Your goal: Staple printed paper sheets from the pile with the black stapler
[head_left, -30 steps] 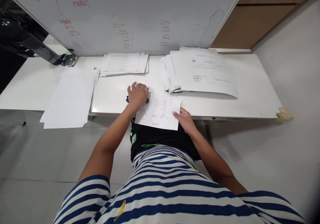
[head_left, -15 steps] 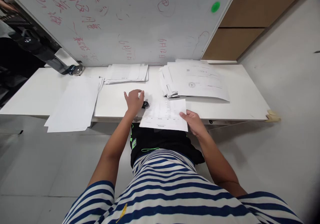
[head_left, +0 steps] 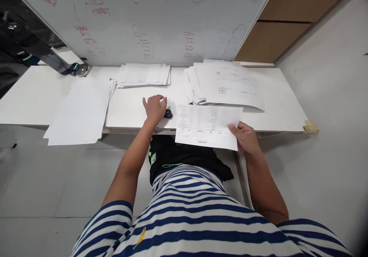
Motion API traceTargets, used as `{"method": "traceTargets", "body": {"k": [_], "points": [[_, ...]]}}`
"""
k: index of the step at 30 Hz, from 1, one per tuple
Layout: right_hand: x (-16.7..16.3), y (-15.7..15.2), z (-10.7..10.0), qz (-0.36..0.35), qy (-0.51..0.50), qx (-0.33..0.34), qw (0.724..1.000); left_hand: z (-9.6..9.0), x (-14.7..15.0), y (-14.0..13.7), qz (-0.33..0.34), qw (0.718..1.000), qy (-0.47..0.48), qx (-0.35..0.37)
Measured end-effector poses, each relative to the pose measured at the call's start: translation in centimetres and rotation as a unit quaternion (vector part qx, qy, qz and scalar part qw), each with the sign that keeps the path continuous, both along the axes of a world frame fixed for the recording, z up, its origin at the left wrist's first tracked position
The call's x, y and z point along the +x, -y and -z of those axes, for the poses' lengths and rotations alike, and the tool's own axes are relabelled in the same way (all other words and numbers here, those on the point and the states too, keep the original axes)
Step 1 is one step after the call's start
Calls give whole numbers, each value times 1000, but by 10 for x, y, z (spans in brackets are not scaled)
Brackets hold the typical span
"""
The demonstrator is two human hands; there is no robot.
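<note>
A printed sheet of paper (head_left: 205, 125) is pinched at its right edge by my right hand (head_left: 246, 137), thumb on top. The sheet hangs over the front edge of the desk (head_left: 138, 113), in front of the right stack of papers (head_left: 227, 84). My left hand (head_left: 155, 108) hovers at or rests on the desk, holding nothing that I can see, with its fingers bent and apart. Just right of it lies a small black object (head_left: 168, 113), its kind unclear. Behind that hand sits a lower stack of papers (head_left: 145, 74).
Blank white sheets (head_left: 79, 113) lie at the left and overhang the front edge. A clear bottle (head_left: 54, 61) lies at the back left. Behind the desk stands a whiteboard (head_left: 161, 23) with red writing. Brown panels (head_left: 276, 42) and a wall are at the right.
My right hand has moved to the right with the printed sheet, uncovering more desk beside the black object. My left hand stays in nearly the same place. The view has tilted down slightly.
</note>
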State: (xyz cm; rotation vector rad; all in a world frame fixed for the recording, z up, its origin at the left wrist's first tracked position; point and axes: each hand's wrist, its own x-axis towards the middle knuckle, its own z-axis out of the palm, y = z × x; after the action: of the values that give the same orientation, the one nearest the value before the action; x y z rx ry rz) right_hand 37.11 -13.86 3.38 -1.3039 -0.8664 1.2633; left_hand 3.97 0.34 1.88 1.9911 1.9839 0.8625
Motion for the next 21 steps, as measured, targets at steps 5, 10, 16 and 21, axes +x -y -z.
{"method": "traceTargets", "body": {"k": [5,10,16,21], "points": [[-4,-5,-1,0,-16,33,999,-4,-1,0,-2,1000,27,16],[-8,-8,-3,-18,-3,60,998,-27,-12,54,190,958,213,-9],[-24,-19,10,6,16,87,996,-10,5,150,320,708,573,-260],[-49,-37,25,-19,30,97,995,7,34,166,222,614,695,-302]]}}
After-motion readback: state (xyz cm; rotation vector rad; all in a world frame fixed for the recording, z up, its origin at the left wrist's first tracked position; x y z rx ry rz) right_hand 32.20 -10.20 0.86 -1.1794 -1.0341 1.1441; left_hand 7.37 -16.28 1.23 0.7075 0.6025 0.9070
